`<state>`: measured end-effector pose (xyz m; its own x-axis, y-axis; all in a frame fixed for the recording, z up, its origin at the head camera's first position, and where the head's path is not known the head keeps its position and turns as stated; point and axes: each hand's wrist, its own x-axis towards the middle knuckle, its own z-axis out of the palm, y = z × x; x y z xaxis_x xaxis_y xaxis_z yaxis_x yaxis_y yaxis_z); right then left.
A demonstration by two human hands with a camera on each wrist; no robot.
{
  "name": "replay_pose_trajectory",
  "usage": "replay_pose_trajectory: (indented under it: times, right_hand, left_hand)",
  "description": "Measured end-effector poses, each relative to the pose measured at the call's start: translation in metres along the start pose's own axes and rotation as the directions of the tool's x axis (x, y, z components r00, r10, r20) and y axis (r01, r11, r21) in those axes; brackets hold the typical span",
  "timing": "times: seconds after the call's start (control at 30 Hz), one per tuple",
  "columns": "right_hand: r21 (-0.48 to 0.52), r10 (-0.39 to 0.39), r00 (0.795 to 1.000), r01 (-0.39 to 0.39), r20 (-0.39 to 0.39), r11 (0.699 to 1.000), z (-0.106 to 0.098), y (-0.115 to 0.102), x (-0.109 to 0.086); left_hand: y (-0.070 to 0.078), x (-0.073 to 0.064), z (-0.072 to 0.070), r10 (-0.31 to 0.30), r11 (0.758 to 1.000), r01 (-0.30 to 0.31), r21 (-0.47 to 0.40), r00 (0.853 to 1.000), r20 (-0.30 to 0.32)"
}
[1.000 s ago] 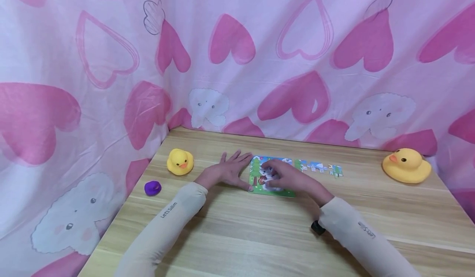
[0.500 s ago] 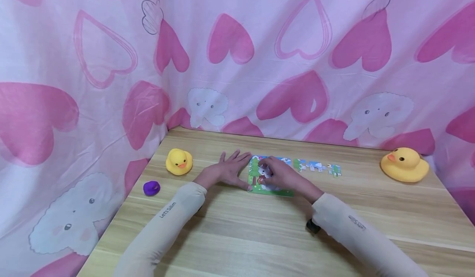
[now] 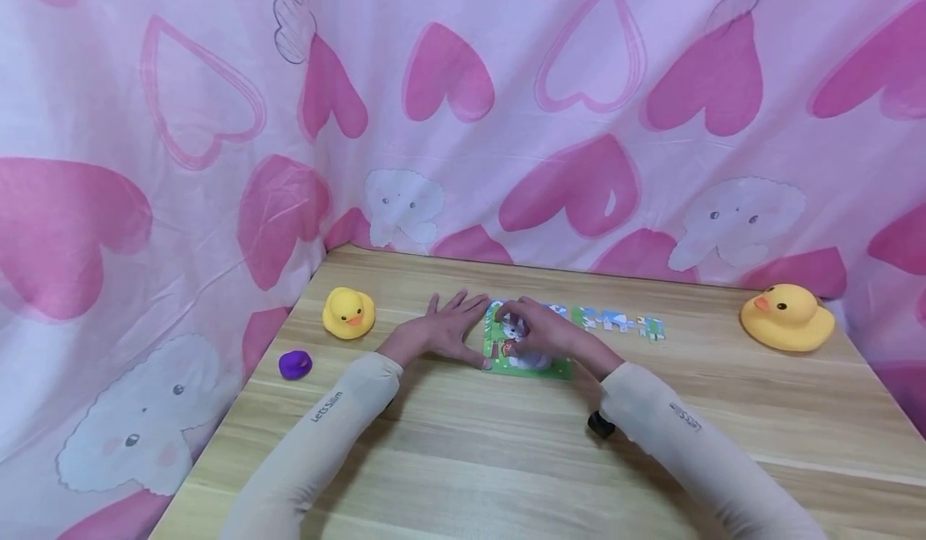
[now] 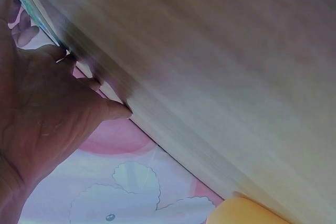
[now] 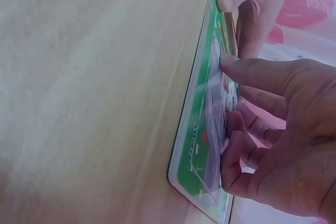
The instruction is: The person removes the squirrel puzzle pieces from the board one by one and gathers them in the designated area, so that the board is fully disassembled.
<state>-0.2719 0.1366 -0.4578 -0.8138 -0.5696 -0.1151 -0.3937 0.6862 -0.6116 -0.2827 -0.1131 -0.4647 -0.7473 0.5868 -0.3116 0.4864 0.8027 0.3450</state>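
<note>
A jigsaw puzzle (image 3: 537, 370) with a grey-and-white animal on green lies on the table. My left hand (image 3: 447, 331) rests at its left side, fingers spread, the thumb on the lower left corner. In the right wrist view that thumb (image 5: 224, 1) touches the green border. Over the middle of the puzzle is my right hand (image 3: 550, 335), its thumb and bent fingers touching the picture. Whether they pinch a single piece is hidden. Loose puzzle pieces (image 3: 615, 321) lie in a row right of the puzzle.
A yellow rubber duck (image 3: 349, 313) and a small purple duck (image 3: 295, 365) stand on the left. At the far right sits a larger yellow duck (image 3: 787, 319). A pink heart-patterned curtain (image 3: 448, 74) hangs behind the wooden table (image 3: 463, 460).
My right hand has shifted slightly left over the puzzle, and its forearm has moved left too. The left hand, the loose pieces and the ducks have stayed in place.
</note>
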Motion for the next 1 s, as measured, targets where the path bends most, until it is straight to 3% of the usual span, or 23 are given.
replay_pose_trajectory:
  times: [0.23,0.5,0.7,0.87,1.0]
  right_hand:
    - [-0.004,0.02,1.0,-0.02,0.014,1.0,-0.001,0.0,0.004]
    - [-0.097,0.002,0.997,0.005,0.073,0.995,-0.009,-0.003,0.01]
    - [-0.107,0.016,0.995,-0.006,0.095,0.994,-0.012,-0.004,0.016]
    - [-0.133,0.002,0.997,0.008,0.072,0.991,-0.011,-0.003,0.016]
    - [-0.153,-0.024,1.0,0.025,0.009,0.988,-0.013,0.001,0.012]
  left_hand:
    - [0.0,-0.001,-0.001,-0.001,1.0,0.001,0.003,1.0,0.002]
    - [0.0,-0.001,0.001,0.015,1.0,-0.015,0.004,1.0,-0.011]
    - [0.002,-0.001,-0.001,0.008,1.0,-0.008,0.003,1.0,-0.005]
    - [0.002,-0.001,0.0,0.001,1.0,-0.001,0.007,1.0,-0.005]
    - [0.0,-0.001,0.0,-0.003,1.0,0.003,0.013,1.0,-0.006]
